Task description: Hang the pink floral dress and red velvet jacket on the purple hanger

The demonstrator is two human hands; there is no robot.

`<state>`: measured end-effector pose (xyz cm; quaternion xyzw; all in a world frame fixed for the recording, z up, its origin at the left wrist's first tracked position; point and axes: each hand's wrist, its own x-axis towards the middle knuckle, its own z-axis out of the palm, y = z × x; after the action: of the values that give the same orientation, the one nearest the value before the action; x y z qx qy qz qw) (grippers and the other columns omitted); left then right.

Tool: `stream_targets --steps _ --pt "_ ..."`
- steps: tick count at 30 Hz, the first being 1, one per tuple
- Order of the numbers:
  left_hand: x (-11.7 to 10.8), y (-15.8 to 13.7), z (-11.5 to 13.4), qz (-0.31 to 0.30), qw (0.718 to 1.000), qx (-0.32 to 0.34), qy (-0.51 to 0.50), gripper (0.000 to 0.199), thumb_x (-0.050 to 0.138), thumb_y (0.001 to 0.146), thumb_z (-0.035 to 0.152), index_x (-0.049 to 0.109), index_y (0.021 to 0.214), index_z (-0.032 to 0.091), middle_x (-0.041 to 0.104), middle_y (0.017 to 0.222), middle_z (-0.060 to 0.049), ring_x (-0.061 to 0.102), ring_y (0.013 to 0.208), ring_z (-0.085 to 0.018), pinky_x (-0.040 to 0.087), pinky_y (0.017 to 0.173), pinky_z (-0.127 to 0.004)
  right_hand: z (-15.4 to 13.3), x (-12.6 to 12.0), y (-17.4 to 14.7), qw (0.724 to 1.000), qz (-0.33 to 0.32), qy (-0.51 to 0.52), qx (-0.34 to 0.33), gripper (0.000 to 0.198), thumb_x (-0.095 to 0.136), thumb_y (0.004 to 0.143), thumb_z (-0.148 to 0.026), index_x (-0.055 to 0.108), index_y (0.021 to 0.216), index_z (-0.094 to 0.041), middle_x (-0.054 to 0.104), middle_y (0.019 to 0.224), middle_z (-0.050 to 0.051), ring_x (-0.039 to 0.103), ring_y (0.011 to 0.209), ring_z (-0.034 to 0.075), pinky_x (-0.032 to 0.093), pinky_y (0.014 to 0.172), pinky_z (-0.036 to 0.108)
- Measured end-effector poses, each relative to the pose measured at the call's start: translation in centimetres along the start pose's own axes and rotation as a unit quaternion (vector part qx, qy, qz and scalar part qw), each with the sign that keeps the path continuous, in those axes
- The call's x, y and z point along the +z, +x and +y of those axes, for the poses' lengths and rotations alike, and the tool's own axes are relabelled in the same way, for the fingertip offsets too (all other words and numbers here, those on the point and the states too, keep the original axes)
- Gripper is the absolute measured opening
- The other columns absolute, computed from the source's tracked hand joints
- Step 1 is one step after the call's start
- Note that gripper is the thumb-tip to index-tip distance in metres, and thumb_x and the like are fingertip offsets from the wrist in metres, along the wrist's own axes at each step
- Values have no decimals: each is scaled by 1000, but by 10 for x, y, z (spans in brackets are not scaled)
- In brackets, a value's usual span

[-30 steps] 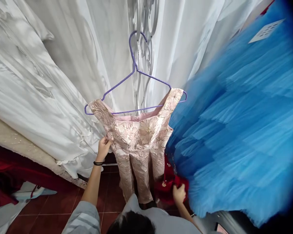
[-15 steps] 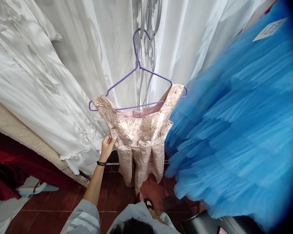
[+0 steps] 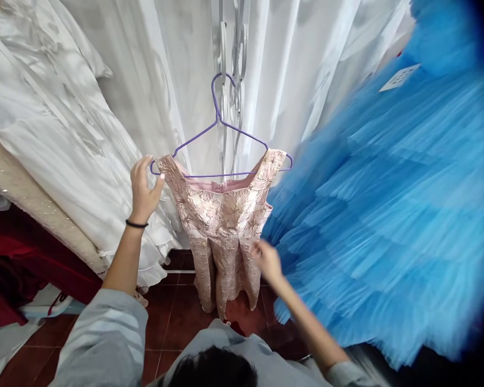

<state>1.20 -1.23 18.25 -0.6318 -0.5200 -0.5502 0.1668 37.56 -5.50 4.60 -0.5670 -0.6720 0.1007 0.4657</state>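
Note:
A pink-gold floral brocade dress (image 3: 222, 217) hangs upright by its wide shoulder straps from a purple hanger (image 3: 218, 114). The hanger's hook is caught on a white scrolled metal stand (image 3: 223, 51). My left hand (image 3: 143, 189) is raised at the hanger's left end, thumb and fingers apart around the tip beside the strap; whether it touches is unclear. In front of the right side of the skirt is my right hand (image 3: 268, 262), its fingers curled and smeared by motion. Contact between it and the fabric cannot be made out.
White gowns (image 3: 60, 123) hang at the left, above dark red cloth (image 3: 36, 263). White curtains (image 3: 185, 48) form the back. A big blue tulle gown (image 3: 367, 204) bulges in from the right, close to the dress. Red tiles (image 3: 161, 317) cover the floor.
My left hand has let go of the dress's side and moved up to the hanger's left end. My right hand has come into view by the skirt. Dress and hanger appear shifted slightly left.

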Motion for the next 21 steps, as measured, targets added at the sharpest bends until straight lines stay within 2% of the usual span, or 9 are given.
stream_targets --steps 1,2,3,4,6,8,11,15,21 --pt "1 17 0 -26 999 22 8 57 57 88 47 49 136 18 49 143 -15 39 138 -27 25 119 -45 -1 -13 42 999 26 -2 -24 16 54 88 -28 64 92 -16 68 95 10 63 91 21 53 84 40" --pt "4 32 -1 -55 998 30 8 56 54 89 48 50 135 16 52 140 -15 43 135 -27 29 117 -44 -4 -26 84 997 71 -10 -35 27 51 87 -28 62 109 -15 63 119 15 56 114 25 45 100 48" --pt "7 45 -3 -87 996 27 5 55 51 91 50 53 133 14 57 135 -15 49 130 -27 34 113 -44 -7 -37 126 992 103 -14 -69 40 55 85 -30 58 122 -16 55 135 15 45 130 27 36 111 49" --pt "10 55 -6 -118 993 19 2 54 47 91 51 57 128 12 62 127 -15 55 121 -26 39 108 -42 -11 -48 165 984 104 -7 -145 51 60 81 -32 55 129 -15 53 138 15 43 132 28 34 112 48" --pt "14 66 -14 -156 988 -3 -5 52 45 91 53 66 114 11 70 108 -12 63 101 -23 47 96 -37 -19 -63 224 978 12 31 -205 45 62 80 -36 62 120 -15 65 117 11 56 112 25 45 100 42" --pt "13 68 -22 -151 988 -20 -14 49 47 89 54 70 101 13 72 95 -10 64 88 -21 50 87 -33 -21 -72 257 971 -81 57 -216 34 62 82 -39 69 101 -12 67 85 5 60 83 18 50 83 35" --pt "4 59 -32 -125 991 -39 -40 51 53 85 58 70 93 10 70 85 -7 62 78 -19 52 79 -32 -12 -78 265 968 -127 115 -185 43 62 83 -50 69 88 -9 56 63 -1 53 61 10 47 63 25" --pt "1 36 -43 -90 981 -131 -109 60 55 83 64 64 96 5 61 74 -2 53 64 -11 57 68 -34 10 -72 241 967 -92 204 -120 61 59 77 -72 59 73 -12 50 55 -1 50 49 8 39 46 20" --pt "21 20 -52 27 971 -189 -146 62 51 78 74 51 78 12 41 62 5 42 57 -6 58 65 -36 17 -36 218 952 45 298 -54 67 39 81 -82 54 81 -17 47 64 -1 54 61 11 50 57 25"
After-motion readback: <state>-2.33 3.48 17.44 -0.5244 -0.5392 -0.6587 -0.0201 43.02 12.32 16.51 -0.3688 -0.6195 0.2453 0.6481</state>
